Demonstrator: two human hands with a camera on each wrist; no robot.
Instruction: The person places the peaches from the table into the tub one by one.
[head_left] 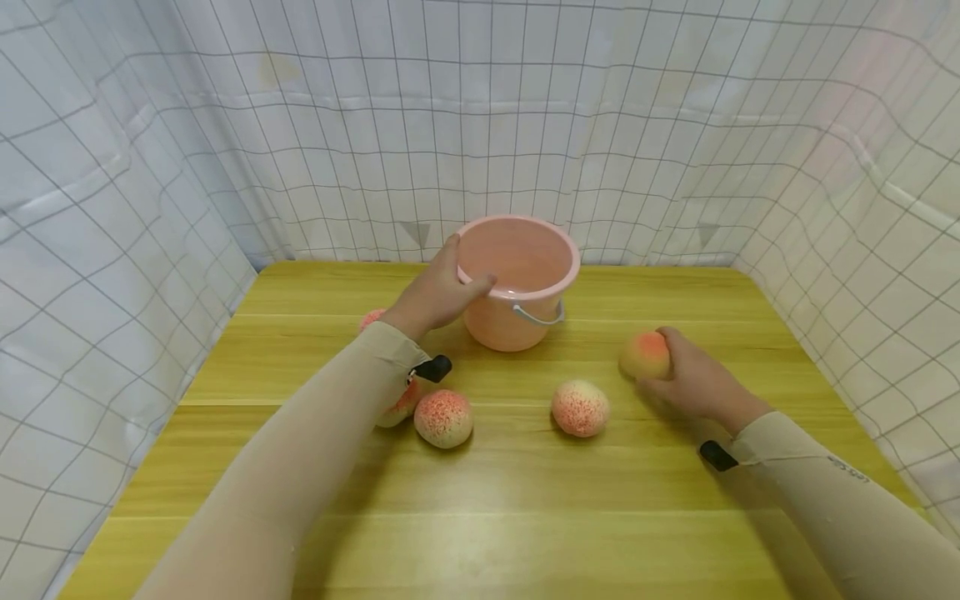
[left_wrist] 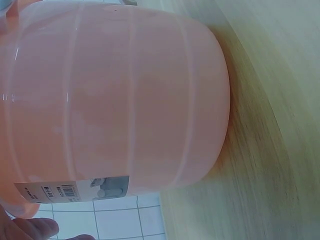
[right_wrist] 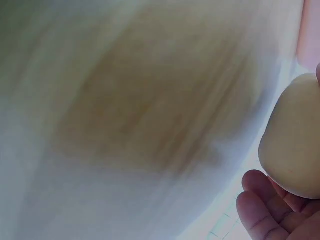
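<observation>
A pink bucket (head_left: 504,327) with a pale handle stands upright on the table. My left hand (head_left: 435,293) grips its rim on the left side, thumb over the near edge; in the left wrist view the bucket's ribbed wall (left_wrist: 115,100) fills much of the picture. To the right of the bucket, my right hand (head_left: 697,379) holds a peach (head_left: 643,357), yellowish with a red blush. Fingers (right_wrist: 260,210) curve around that peach (right_wrist: 295,135) in the right wrist view. Whether it touches the table I cannot tell.
A speckled peach (head_left: 581,408) lies between the bucket and my right forearm. Another peach (head_left: 444,419) sits beside my left forearm, which partly hides a peach (head_left: 397,410) and one farther back (head_left: 372,318). Gridded white curtains (head_left: 525,125) surround the wooden table (head_left: 480,517).
</observation>
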